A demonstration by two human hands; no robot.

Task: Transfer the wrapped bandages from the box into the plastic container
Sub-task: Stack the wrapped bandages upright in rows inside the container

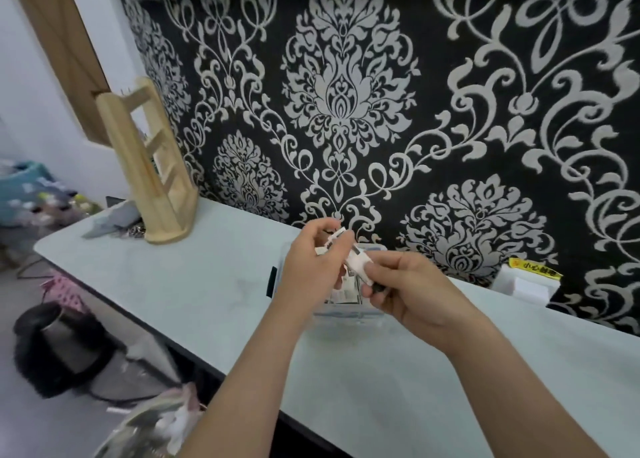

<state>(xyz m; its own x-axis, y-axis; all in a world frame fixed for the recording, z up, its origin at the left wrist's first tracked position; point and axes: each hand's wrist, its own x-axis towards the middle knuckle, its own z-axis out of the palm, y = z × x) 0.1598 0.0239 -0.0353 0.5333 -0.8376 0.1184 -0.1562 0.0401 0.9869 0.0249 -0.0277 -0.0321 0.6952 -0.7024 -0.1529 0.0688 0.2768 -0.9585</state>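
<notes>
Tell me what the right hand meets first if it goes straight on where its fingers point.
Probably the left hand, just beyond the white box that the right hand grips; depth is unclear.

Both bare forearms are stretched forward, and the hands are held close together. The fingers of the left hand [311,263] are curled round the upper end of a small white box [358,262]. The lower end is pinched between thumb and fingers of the right hand [412,288].
</notes>
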